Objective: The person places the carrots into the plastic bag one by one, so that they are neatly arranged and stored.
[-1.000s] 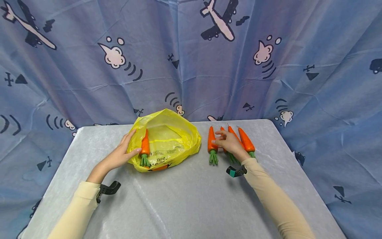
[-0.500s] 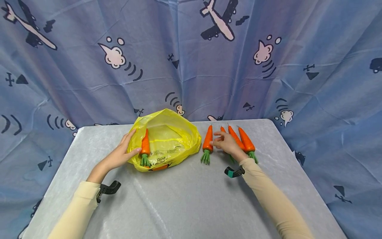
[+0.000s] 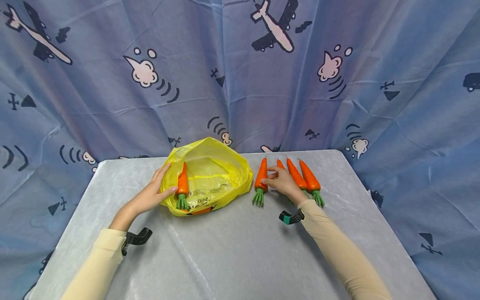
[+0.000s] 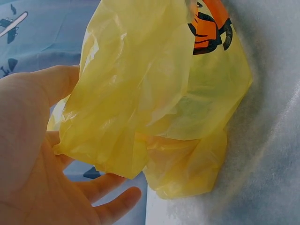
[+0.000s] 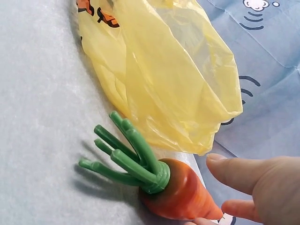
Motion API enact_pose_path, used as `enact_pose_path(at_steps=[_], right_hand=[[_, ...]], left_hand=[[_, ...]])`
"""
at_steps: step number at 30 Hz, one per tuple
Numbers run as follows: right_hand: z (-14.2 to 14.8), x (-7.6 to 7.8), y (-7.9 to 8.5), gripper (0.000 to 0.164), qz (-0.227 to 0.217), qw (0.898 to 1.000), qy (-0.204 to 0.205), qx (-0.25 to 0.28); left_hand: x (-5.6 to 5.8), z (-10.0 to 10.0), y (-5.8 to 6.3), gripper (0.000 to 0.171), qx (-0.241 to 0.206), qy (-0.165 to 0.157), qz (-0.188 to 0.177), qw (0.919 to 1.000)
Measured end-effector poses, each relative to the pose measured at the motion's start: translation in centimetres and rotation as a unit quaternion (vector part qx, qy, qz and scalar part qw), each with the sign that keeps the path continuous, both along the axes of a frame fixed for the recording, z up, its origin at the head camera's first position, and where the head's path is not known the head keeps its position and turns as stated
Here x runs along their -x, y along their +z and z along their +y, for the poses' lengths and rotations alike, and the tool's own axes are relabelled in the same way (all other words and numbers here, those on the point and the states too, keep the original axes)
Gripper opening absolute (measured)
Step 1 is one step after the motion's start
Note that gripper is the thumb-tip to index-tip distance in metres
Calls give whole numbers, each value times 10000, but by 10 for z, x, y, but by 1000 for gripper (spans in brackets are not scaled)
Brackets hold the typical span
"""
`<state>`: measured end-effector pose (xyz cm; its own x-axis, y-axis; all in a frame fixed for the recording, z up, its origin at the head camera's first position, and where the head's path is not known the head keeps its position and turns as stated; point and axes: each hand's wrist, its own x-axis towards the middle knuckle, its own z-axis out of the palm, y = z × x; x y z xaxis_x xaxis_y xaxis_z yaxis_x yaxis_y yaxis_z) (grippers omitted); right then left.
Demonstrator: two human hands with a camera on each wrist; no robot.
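Note:
A yellow plastic bag (image 3: 206, 183) lies with its mouth open on the table. At its left rim my left hand (image 3: 151, 193) holds the film, thumb at the mouth and fingers along the outer side. Inside the bag is an orange carrot (image 3: 182, 181) with green stems. To the bag's right, another carrot (image 3: 261, 175) lies slightly tilted, its green stems toward me. My right hand (image 3: 281, 181) is just right of this carrot. In the right wrist view, the thumb (image 5: 229, 171) stands apart from the carrot while fingertips are close to its narrow end; contact is partly hidden.
Three more carrots (image 3: 310, 177) lie right of and partly behind the right hand. The grey-white table (image 3: 225, 258) extends toward me in front of the bag. A blue patterned curtain (image 3: 232, 83) hangs behind the table and at both sides.
The carrot beside my right hand shifted left toward the bag and tilted, then stayed there. My right hand moved slightly left, closer to it. My left hand and the bag stayed put.

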<state>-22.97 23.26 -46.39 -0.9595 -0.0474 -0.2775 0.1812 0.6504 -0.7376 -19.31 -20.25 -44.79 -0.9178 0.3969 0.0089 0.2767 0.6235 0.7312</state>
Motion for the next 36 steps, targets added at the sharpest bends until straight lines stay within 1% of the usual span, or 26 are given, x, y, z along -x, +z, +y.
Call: enact_pose_path(at_steps=[4, 9, 16, 24, 32, 36], right_hand=[[-2, 0, -2, 68, 4, 10000, -54, -84], [-6, 0, -8, 70, 17, 9999, -20, -127], [-8, 0, -17, 76, -45, 10000, 33, 59], [-13, 1, -21, 75, 44, 9999, -46, 114], [-16, 2, -23, 77, 276, 9996, -11, 81], [-16, 4, -25, 78, 293, 9995, -33, 101]], left_hand=[[0, 0, -1, 86, 22, 21, -50, 10000], [0, -1, -2, 86, 61, 54, -86, 9999], [-1, -1, -1, 85, 124, 77, -91, 9999], [0, -2, -2, 85, 96, 90, -82, 9999], [0, -2, -1, 84, 82, 83, -25, 9999], [-1, -2, 0, 84, 103, 71, -38, 9999]])
